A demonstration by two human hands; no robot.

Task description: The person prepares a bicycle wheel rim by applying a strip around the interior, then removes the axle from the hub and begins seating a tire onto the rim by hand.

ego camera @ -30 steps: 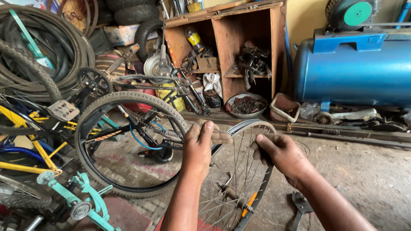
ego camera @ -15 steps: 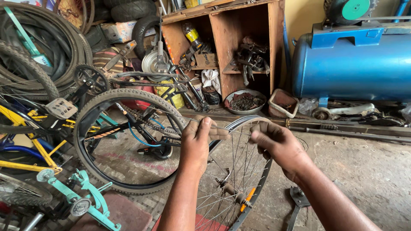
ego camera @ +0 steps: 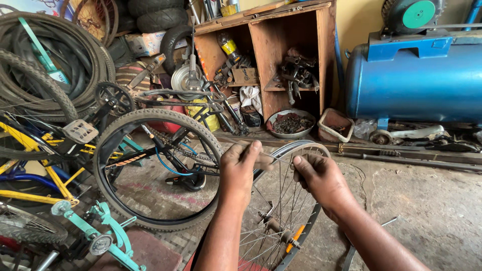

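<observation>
head cam: left hand [ego camera: 240, 168] and right hand [ego camera: 321, 178] both pinched shut on bare wheel rim [ego camera: 306, 148], mid spoke work; next needs a steady grip.

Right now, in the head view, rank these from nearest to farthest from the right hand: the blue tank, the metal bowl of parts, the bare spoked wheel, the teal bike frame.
1. Bare spoked wheel: under the right hand, touching it.
2. Metal bowl of parts: ahead, under the wooden shelf.
3. Blue tank and teal bike frame: tank far right, frame lower left; too close to call.
</observation>
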